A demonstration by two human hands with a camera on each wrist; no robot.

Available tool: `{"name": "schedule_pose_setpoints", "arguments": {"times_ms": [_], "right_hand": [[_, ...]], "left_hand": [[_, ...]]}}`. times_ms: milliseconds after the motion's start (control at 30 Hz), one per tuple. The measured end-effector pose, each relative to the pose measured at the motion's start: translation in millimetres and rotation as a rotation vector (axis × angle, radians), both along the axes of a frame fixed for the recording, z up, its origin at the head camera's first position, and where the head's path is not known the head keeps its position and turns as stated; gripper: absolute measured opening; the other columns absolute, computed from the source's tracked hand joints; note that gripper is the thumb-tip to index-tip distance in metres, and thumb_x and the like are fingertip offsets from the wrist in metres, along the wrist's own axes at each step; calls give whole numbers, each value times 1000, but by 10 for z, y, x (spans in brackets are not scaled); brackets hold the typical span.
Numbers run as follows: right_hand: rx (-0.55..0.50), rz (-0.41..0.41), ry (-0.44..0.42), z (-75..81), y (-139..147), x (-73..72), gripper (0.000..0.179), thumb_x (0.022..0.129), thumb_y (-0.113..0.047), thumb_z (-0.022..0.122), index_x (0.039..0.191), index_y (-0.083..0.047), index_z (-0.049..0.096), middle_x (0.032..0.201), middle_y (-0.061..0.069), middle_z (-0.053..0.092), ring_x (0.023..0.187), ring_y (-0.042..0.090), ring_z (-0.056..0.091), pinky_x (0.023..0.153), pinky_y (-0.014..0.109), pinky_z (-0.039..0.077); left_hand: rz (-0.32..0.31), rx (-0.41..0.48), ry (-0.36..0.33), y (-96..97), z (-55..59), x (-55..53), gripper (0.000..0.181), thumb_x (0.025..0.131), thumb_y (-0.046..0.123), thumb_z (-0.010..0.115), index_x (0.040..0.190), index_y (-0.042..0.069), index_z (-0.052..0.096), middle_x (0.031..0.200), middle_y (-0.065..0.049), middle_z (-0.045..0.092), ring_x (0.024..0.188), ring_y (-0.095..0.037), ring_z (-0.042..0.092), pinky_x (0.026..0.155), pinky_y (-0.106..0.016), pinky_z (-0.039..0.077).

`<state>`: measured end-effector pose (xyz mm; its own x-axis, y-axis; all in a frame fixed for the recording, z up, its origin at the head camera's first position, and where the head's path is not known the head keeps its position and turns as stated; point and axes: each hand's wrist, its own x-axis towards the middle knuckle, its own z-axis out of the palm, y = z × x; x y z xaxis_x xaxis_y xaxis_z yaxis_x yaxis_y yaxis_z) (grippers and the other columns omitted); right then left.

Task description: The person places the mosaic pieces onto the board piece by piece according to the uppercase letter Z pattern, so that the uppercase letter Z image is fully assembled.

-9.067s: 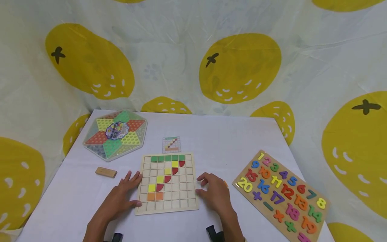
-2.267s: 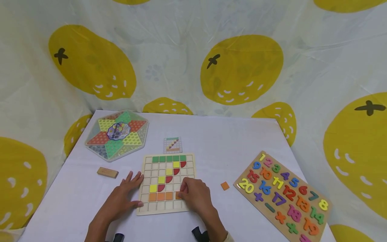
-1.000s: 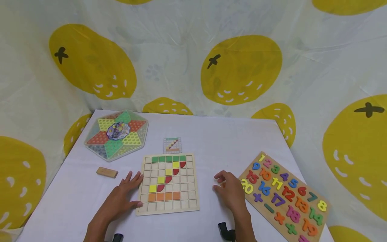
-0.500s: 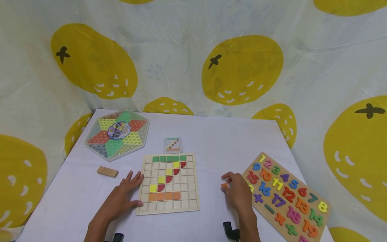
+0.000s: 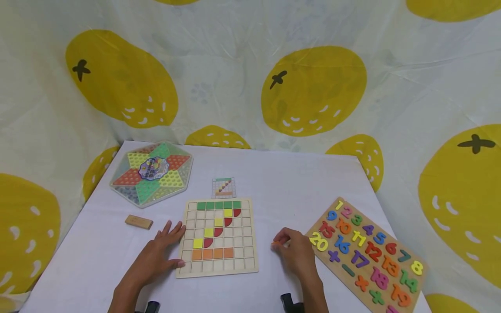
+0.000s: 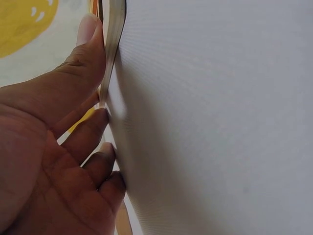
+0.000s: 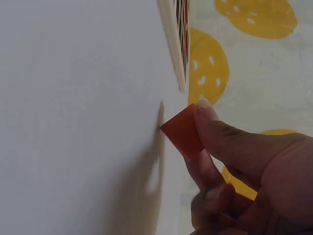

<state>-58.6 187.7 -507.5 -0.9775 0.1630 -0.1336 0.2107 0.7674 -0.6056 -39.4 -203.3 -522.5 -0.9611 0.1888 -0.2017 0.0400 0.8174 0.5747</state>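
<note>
A wooden grid board [image 5: 244, 230] lies mid-table with a row of green squares, a diagonal of yellow squares [image 5: 198, 243] and red quarter-round pieces [image 5: 208, 243], and a lower row of orange squares [image 5: 218, 253]. My left hand [image 5: 154, 252] rests at the board's left edge, fingers spread and thumb on its rim, as the left wrist view also shows. Right of the board, my right hand [image 5: 295, 252] pinches an orange square tile [image 7: 185, 131] between thumb and finger, one corner of it pointing toward the tabletop in the right wrist view.
Behind the board lies a small pattern card [image 5: 224, 188]. A hexagonal Chinese checkers set [image 5: 152, 174] is at the back left, with a small wooden block [image 5: 138, 222] in front. To the right lies a number puzzle board [image 5: 368, 252] with coloured numerals.
The lower orange row has grown by several squares since the oldest frame. My right hand went right, picked up the loose orange tile and moves back toward the board. My left hand stays put.
</note>
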Motion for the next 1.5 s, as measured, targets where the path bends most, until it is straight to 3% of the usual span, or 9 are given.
{"name": "schedule_pose_setpoints", "arguments": {"times_ms": [133,400,600,733,933,1200,1500], "right_hand": [[-32,26,32,24,-142,41,21,80,-17,94,80,-25,74,77,-9,66,71,13,51,61,27,36],[-80,109,-12,-9,-334,92,23,82,-20,92,81,-27,70,72,-13,64,67,13,49,55,25,34],[-93,230,-1,-65,-431,120,15,92,-16,81,96,-28,73,77,-13,60,69,9,50,55,22,37],[-80,299,9,-54,-476,145,19,94,-11,76,104,-27,76,78,-11,57,69,7,49,56,21,40],[-109,260,4,-15,-488,138,20,91,-13,81,99,-28,72,75,-13,61,61,9,50,52,22,38],[-135,245,2,-33,-582,155,17,91,-15,81,100,-28,74,74,-13,62,62,10,50,53,23,38],[-33,228,2,-61,-808,133,22,84,-23,90,92,-25,70,66,-12,54,64,9,50,54,24,38]], "left_hand": [[8,-6,-8,11,-4,-10,109,70,37,97,163,17,43,172,-7,35,165,-45,16,129,-71,19],[-7,-6,0,3,-33,-37,108,71,36,97,163,16,44,172,-8,35,164,-45,17,130,-68,19],[-11,-6,-2,0,-34,-41,108,71,35,97,163,16,44,172,-8,36,164,-45,17,130,-68,20],[-9,-8,-3,-3,-27,-41,108,71,35,97,163,16,44,172,-8,36,164,-45,17,129,-70,20],[1,-8,-13,-10,-37,-40,109,70,35,97,163,16,43,172,-8,35,165,-45,16,129,-70,19],[-2,-11,-8,-34,-37,-30,111,69,35,97,163,17,42,172,-8,33,165,-45,15,130,-69,18],[4,-5,-24,-54,-29,-33,111,69,34,98,163,17,42,173,-7,32,165,-45,14,131,-68,16]]}}
